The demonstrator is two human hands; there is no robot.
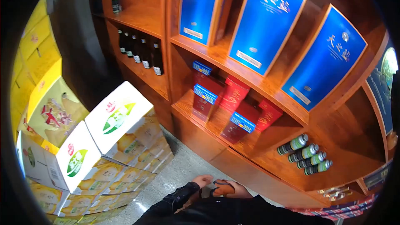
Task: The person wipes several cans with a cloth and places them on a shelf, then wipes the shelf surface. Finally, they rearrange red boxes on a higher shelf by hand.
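Low in the view, in front of my body, my left hand (202, 180) reaches out of a black sleeve, its visible fingers stretched toward the right hand. Just beside it, my right hand (242, 192) is partly covered by an orange and black thing (223, 188) that its fingers seem to curl around. Whether this is a glove or a held item, I cannot make out. The two hands are close together above the grey floor (183, 154). My dark clothing hides part of both wrists.
A wooden shelf unit (237, 158) carries large blue boxes (268, 21), dark red boxes (204, 102), green-topped cans (306, 154) and dark bottles (143, 53). At the left stand stacked drink cartons (121, 114) and yellow boxes (35, 52).
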